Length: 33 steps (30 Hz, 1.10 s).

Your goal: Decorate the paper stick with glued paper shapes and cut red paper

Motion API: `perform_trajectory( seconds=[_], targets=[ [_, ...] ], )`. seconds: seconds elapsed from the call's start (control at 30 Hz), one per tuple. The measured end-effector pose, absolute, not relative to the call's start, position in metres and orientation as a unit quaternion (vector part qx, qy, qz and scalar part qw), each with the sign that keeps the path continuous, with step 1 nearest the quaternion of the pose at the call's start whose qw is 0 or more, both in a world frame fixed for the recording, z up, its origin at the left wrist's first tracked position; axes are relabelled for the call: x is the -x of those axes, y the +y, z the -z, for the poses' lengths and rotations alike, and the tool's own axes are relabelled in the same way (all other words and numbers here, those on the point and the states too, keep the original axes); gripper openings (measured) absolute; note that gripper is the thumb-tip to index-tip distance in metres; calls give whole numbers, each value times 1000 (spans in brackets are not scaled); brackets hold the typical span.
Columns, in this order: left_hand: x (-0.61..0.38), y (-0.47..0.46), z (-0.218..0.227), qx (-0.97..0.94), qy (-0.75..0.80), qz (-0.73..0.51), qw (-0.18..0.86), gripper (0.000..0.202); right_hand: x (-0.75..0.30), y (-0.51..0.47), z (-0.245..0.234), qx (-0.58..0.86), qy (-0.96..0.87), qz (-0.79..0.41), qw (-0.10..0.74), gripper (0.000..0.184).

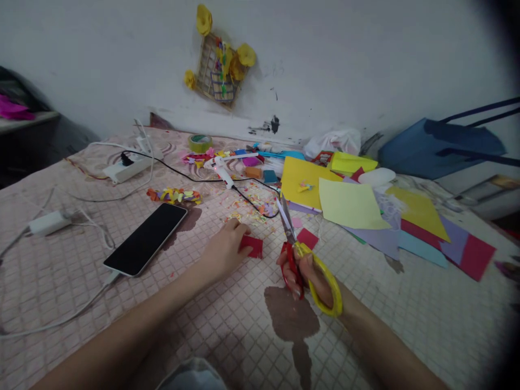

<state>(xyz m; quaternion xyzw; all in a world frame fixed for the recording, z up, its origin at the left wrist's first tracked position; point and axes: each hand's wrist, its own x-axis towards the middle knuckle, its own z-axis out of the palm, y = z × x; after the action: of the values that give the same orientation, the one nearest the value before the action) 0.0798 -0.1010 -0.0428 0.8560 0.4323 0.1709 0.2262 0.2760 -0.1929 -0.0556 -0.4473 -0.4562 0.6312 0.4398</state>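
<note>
My right hand (314, 276) is wrapped round the handles of a pair of scissors (289, 230), one loop red and the other yellow. The metal blades point away from me, toward the yellow sheet. To the left, my left hand (225, 246) has its fingers on a small red piece of paper (254, 247), which shows between thumb and fingertips. A second red paper piece (307, 238) lies just beyond the scissors' handles. Small coloured paper scraps (252, 203) are scattered past my left hand.
A phone (146, 238) on a charging cable lies at left. A glue gun (222, 172) rests behind, its black cord crossing to a power strip (128, 167). Coloured sheets (351, 203) spread at right. Green tape (200, 142) sits by the wall.
</note>
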Motion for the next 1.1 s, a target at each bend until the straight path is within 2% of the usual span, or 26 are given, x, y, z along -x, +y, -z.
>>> perform_trajectory(
  seconds=[0.2,0.3,0.5,0.57,0.87,1.1],
  targets=[
    [-78,-98,42,-846,432,-193,246,14,-277,-192,57,440,-451,-639,441,57],
    [-78,-95,39,-824,438,-212,289,5,-276,-192,53,441,-457,-631,446,58],
    [-80,-95,26,-682,396,-250,561,23,-277,-189,49,424,-419,-653,467,57],
    [-81,-98,21,-642,387,-247,614,26,-278,-187,48,399,-404,-678,467,61],
    [-82,-103,16,-600,374,-297,642,22,-277,-189,41,354,-386,-720,455,61],
    [-84,-108,14,-614,341,-233,673,23,-280,-186,40,462,-452,-570,507,36]
  ],
)
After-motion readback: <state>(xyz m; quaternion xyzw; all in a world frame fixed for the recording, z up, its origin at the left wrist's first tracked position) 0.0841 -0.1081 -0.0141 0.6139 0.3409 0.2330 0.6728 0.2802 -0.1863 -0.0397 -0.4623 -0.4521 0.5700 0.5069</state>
